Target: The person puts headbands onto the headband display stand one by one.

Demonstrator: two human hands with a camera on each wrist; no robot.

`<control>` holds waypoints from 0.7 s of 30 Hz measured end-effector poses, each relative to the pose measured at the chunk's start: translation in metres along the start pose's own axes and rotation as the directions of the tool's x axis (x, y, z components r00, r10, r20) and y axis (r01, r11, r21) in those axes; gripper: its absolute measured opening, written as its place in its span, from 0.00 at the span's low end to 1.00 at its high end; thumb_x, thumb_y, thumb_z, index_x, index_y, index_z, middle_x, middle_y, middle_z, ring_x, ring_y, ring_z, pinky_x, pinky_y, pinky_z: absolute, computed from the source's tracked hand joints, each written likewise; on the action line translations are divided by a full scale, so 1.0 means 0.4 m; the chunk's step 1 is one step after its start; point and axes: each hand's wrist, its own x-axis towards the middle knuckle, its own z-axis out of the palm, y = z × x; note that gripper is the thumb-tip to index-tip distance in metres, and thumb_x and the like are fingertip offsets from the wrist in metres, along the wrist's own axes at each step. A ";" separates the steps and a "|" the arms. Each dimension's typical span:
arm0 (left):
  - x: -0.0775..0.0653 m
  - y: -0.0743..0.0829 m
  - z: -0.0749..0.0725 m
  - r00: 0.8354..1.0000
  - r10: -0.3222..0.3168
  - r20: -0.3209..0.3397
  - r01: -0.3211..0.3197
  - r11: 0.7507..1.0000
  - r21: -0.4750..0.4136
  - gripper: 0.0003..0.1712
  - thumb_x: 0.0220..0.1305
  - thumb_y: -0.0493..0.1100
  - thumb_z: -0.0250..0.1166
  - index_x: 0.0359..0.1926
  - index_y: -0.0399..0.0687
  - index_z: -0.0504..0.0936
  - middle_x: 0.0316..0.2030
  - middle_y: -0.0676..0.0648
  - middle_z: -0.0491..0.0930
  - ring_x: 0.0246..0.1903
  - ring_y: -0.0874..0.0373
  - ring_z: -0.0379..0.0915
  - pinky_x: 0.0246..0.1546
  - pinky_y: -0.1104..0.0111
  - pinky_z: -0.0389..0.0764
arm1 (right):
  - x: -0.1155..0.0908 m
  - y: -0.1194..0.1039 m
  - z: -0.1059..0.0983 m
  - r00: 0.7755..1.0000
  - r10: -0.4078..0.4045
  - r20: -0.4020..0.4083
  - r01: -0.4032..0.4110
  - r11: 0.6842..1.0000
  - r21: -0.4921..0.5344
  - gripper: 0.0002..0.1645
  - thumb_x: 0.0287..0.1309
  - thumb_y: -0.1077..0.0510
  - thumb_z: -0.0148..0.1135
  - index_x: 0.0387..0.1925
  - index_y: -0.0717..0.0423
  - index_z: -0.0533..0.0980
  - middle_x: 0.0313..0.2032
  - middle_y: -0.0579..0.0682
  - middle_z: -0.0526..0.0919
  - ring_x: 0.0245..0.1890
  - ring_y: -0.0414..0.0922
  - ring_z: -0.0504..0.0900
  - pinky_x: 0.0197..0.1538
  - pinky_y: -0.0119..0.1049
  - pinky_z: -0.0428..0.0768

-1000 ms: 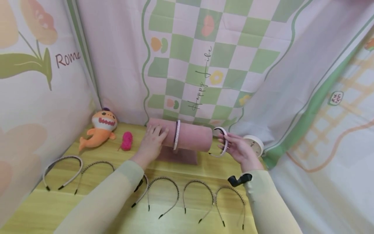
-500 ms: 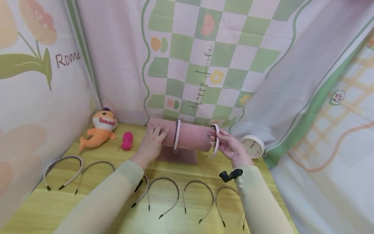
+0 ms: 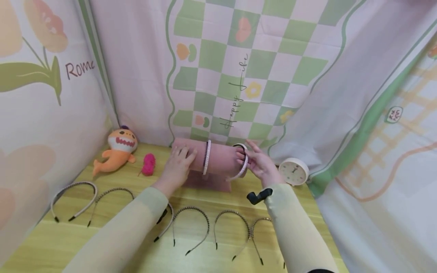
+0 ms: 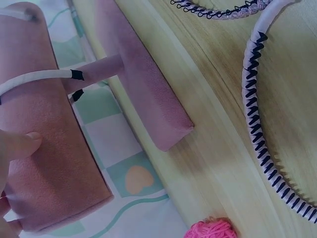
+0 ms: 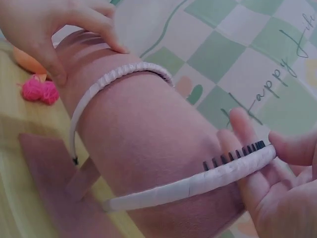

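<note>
A pink velvety headband stand [image 3: 222, 158], a roll raised on a flat base, stands near the back of the table. My left hand [image 3: 175, 165] grips the roll's left end, its thumb pressing the surface in the left wrist view. One white headband [image 3: 206, 157] sits around the roll's middle. At the right end, my right hand [image 3: 262, 165] holds another white headband [image 5: 193, 186] between thumb and fingers. That headband has black comb teeth inside and lies partly around the roll, one end reaching toward the front in the right wrist view.
Several headbands [image 3: 191, 207] lie in a row along the table front, partly hidden by my forearms. An orange shark plush [image 3: 117, 153] and pink yarn [image 3: 148, 164] are at left. A round clock [image 3: 293, 171] stands at right. Curtains border the table.
My right hand has moved left, bringing its headband from beside the roll's right end onto that end. The left hand and the stand have stayed in place.
</note>
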 end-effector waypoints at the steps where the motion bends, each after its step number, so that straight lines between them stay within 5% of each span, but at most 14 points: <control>1: 0.000 0.000 -0.001 1.000 -0.001 0.000 0.001 1.000 0.001 0.40 0.55 0.36 0.73 0.69 0.43 0.70 0.60 0.33 0.68 0.63 0.37 0.61 0.71 0.48 0.50 | 0.004 0.002 0.005 1.000 -0.006 -0.004 0.006 1.000 -0.005 0.38 0.73 0.69 0.43 0.78 0.48 0.47 0.43 0.56 0.86 0.38 0.47 0.87 0.47 0.42 0.84; 6: -0.001 0.003 -0.007 1.000 -0.017 0.020 0.017 1.000 -0.017 0.40 0.55 0.36 0.73 0.70 0.44 0.69 0.61 0.33 0.68 0.63 0.37 0.61 0.72 0.48 0.49 | 0.020 0.016 0.046 0.993 -0.086 -0.075 0.068 0.975 -0.209 0.37 0.72 0.68 0.49 0.76 0.59 0.49 0.42 0.57 0.86 0.37 0.44 0.87 0.45 0.36 0.84; 8: -0.001 0.005 -0.007 0.999 -0.021 0.025 0.022 1.000 -0.021 0.40 0.55 0.35 0.73 0.70 0.44 0.69 0.60 0.33 0.68 0.63 0.37 0.61 0.72 0.48 0.49 | 0.020 0.021 0.064 0.983 -0.139 -0.124 0.084 0.924 -0.373 0.33 0.70 0.66 0.54 0.72 0.66 0.56 0.45 0.56 0.85 0.39 0.43 0.86 0.45 0.33 0.84; 10: -0.001 0.006 -0.007 0.999 -0.026 0.029 0.026 0.999 -0.024 0.40 0.55 0.35 0.72 0.70 0.44 0.69 0.60 0.33 0.68 0.63 0.37 0.61 0.72 0.48 0.48 | 0.015 0.024 0.078 0.968 -0.201 -0.150 0.090 0.836 -0.541 0.30 0.67 0.65 0.58 0.67 0.70 0.63 0.49 0.58 0.82 0.44 0.44 0.84 0.47 0.33 0.83; 14: -0.002 0.005 -0.005 0.999 -0.028 0.026 0.028 0.999 -0.025 0.40 0.56 0.35 0.72 0.70 0.44 0.69 0.60 0.33 0.68 0.63 0.37 0.61 0.72 0.49 0.47 | 0.002 0.028 0.095 0.935 -0.337 -0.108 0.121 0.591 -0.797 0.27 0.62 0.65 0.63 0.61 0.70 0.71 0.55 0.65 0.76 0.53 0.55 0.78 0.56 0.43 0.79; 16: -0.002 0.003 -0.003 1.000 -0.021 0.018 0.021 0.999 -0.024 0.40 0.56 0.35 0.72 0.70 0.44 0.69 0.60 0.33 0.68 0.63 0.37 0.61 0.72 0.49 0.48 | -0.006 0.034 0.097 0.917 -0.398 -0.033 0.158 0.439 -0.884 0.28 0.59 0.64 0.67 0.61 0.67 0.73 0.57 0.65 0.75 0.57 0.59 0.74 0.61 0.49 0.74; 21: -0.002 0.000 -0.002 1.000 -0.008 0.002 0.008 1.000 -0.028 0.40 0.55 0.35 0.72 0.69 0.43 0.70 0.60 0.32 0.69 0.63 0.36 0.62 0.71 0.48 0.49 | -0.025 0.074 0.078 0.865 -0.432 0.255 0.274 -0.018 -0.962 0.48 0.49 0.55 0.77 0.70 0.58 0.65 0.69 0.60 0.65 0.68 0.60 0.62 0.71 0.56 0.56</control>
